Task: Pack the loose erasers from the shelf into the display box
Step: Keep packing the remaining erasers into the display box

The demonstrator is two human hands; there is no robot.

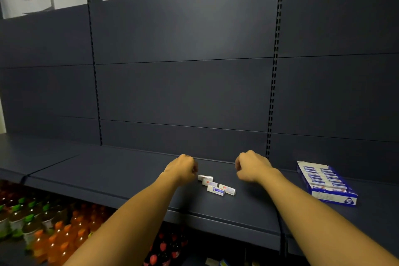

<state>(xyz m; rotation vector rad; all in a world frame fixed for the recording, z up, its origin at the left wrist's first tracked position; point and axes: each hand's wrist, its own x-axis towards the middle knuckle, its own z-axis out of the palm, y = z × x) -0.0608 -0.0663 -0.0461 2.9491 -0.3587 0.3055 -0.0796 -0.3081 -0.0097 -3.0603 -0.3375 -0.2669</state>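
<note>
below the shelf edge, rows of bottles (32,229) with green and orange caps stand on a lower level. on the smooth dark matte shelf (121,177), four small white rectangular erasers (216,185) with red and blue print lie loose in a cluster, well left of the blue-and-white display box (326,183), a flat carton showing rows of wrapped erasers. just behind the cluster, the left hand (183,168) and right hand (252,167) hover with fingers curled into loose fists, holding nothing visible.

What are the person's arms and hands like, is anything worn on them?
Both forearms are bare: no sleeves show anywhere up to the picture's lower edge. The left hand and right hand wear no gloves, and no watch, bracelet or ring can be seen from this angle. No markings are visible on either arm.
</note>
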